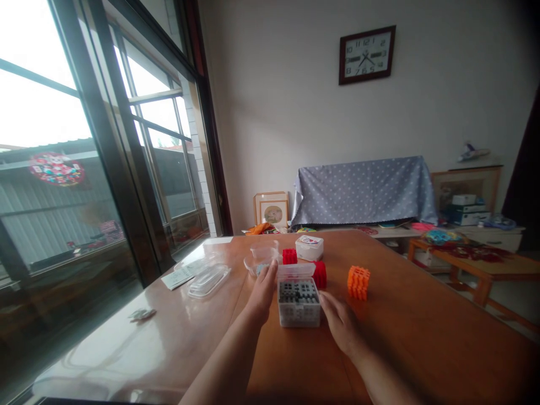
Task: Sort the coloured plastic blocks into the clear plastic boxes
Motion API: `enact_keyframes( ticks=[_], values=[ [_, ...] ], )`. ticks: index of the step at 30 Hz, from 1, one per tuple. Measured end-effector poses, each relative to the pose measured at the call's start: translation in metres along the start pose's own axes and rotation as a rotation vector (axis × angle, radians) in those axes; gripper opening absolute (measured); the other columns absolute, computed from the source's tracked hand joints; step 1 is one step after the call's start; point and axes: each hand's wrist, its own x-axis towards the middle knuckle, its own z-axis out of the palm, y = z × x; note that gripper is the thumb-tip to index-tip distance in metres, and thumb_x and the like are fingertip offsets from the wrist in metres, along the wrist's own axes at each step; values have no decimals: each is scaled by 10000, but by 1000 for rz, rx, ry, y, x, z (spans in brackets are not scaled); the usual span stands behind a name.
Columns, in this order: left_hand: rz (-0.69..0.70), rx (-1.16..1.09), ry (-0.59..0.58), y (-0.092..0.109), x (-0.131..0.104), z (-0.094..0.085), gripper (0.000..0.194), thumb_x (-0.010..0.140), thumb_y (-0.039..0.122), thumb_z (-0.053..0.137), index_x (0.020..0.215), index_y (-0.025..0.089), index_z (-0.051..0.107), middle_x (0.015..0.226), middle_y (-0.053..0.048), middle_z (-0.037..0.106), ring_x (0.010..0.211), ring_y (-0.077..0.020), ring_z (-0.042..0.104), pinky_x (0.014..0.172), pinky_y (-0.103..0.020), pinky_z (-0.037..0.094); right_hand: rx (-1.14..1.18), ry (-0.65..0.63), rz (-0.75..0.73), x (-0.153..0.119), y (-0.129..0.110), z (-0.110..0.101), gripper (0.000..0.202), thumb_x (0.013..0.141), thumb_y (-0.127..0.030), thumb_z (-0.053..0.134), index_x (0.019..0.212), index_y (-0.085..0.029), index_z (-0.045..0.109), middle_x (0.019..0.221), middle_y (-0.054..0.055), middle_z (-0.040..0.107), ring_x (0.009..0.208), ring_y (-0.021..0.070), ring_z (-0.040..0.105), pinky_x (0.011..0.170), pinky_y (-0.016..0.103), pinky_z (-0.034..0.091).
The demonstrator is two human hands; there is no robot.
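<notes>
A clear plastic box (299, 315) stands on the wooden table with its hinged lid (296, 271) raised at the back. Grey toy-like pieces (296, 292) with square openings fill it in rows. My left hand (263, 289) is at the box's left side, fingers stretched forward and up, holding nothing. On the opposite side, my right hand (338, 316) lies along the box's right wall with its fingers extended; whether the fingertips touch the wall I cannot tell. Behind the lid are a red ridged piece (320, 275) and a smaller red one (289, 256). An orange ridged piece (359, 283) stands farther right.
Clear round tubs (262, 254), one with pale blue bits, stand behind my left hand. Left of them lie a clear lid (209, 281), a paper sheet (182, 275) and a small packet (142, 315). A white-lidded tub (309, 247) stands at the back.
</notes>
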Motion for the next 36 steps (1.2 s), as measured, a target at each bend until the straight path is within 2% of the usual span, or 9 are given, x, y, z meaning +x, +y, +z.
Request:
enact_keyframes(
  ticks=[3, 6, 10, 14, 19, 24, 30, 33, 36],
  values=[
    [-67, -97, -40, 5, -13, 0, 442, 877, 584, 580, 1005, 168, 655, 1044, -84, 693, 1057, -265, 618, 967, -400, 471, 10, 33, 0, 0, 4, -1, 447, 1010, -493, 330, 1095, -287, 718, 1123, 77, 728, 1084, 265, 657, 988, 419, 505],
    [-122, -123, -31, 2, -22, 0, 401, 827, 452, 669, 1102, 161, 655, 1163, -113, 680, 1133, -284, 612, 1000, -412, 468, 34, 53, 31, -1, 7, 0, 458, 1008, -505, 330, 1125, -280, 711, 1156, 87, 723, 1095, 270, 656, 999, 428, 505],
    [-168, -119, -38, -13, -30, 2, 429, 807, 290, 641, 1215, 161, 622, 1275, -135, 644, 1224, -282, 583, 1042, -412, 453, 59, 56, 68, -2, 8, 1, 466, 1008, -516, 331, 1178, -268, 689, 1146, 95, 723, 1072, 267, 663, 981, 422, 518],
    [-168, -124, -31, -28, -35, 4, 474, 790, 227, 605, 1259, 157, 580, 1335, -153, 605, 1206, -276, 599, 1011, -413, 482, 44, 30, 53, -1, 3, 0, 464, 1007, -528, 335, 1190, -274, 677, 1099, 88, 733, 1015, 269, 670, 947, 420, 530],
    [-152, -129, -23, -35, -39, 6, 464, 805, 229, 588, 1265, 174, 562, 1312, -146, 616, 1147, -261, 628, 974, -406, 503, 28, -6, 33, -1, -3, -2, 433, 993, -541, 381, 1190, -292, 675, 1109, 67, 735, 1013, 261, 681, 923, 396, 544],
    [-114, -125, -26, -42, -41, 10, 466, 843, 241, 547, 1303, 174, 517, 1300, -144, 622, 1129, -244, 631, 938, -376, 525, 20, 15, 24, -1, -2, 4, 442, 950, -560, 469, 1241, -283, 652, 1122, 77, 736, 1026, 281, 695, 876, 404, 575],
    [59, 83, -20, -65, -41, 9, 456, 935, 318, 483, 1375, 197, 489, 1477, -115, 506, 1314, -232, 531, 1039, -382, 489, -61, 57, -63, -2, -7, 14, 683, 878, -535, 612, 1482, -269, 435, 1392, 107, 594, 1255, 305, 583, 1047, 477, 495],
    [102, 103, -42, -68, -43, 4, 475, 991, 406, 399, 1414, 214, 498, 1521, -97, 469, 1386, -233, 467, 1099, -408, 447, -91, 20, -109, -2, -9, 15, 645, 893, -510, 602, 1479, -296, 437, 1447, 90, 545, 1315, 288, 533, 1097, 478, 454],
    [85, 111, -49, -66, -44, -1, 524, 1022, 467, 285, 1443, 235, 493, 1509, -91, 491, 1387, -234, 472, 1096, -438, 453, -90, 3, -121, -1, -8, 15, 607, 905, -490, 590, 1467, -310, 453, 1447, 80, 547, 1316, 277, 534, 1102, 469, 456]
  ],
)
